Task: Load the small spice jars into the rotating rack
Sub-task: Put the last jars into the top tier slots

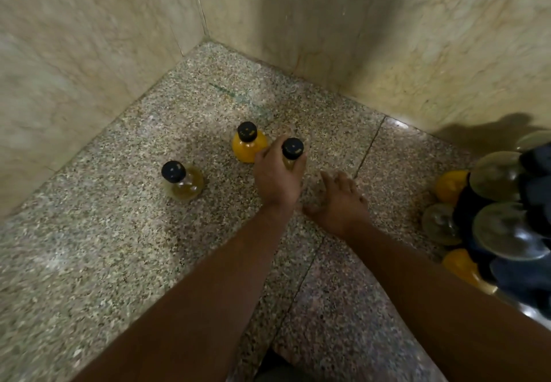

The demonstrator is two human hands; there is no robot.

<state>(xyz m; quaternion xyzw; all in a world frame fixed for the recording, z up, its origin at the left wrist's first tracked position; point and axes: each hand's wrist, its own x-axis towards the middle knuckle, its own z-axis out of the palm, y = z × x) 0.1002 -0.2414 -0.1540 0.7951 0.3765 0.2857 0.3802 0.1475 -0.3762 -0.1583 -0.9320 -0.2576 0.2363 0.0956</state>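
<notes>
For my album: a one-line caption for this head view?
Left hand grips a black-capped jar; right hand open beside it.

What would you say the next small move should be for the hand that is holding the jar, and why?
Probably lift the jar clear of the counter and carry it right toward the rack. The left hand already has its fingers closed around it below the black cap, while the right hand is empty.

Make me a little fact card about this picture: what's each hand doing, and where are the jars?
left hand: gripping the held jar just below its black cap
right hand: open, fingers spread, holding nothing
yellow jar: upright on the counter, beside the left hand
pale jar: upright, standing apart to the left
rack: at the right edge, already holding jars
</notes>
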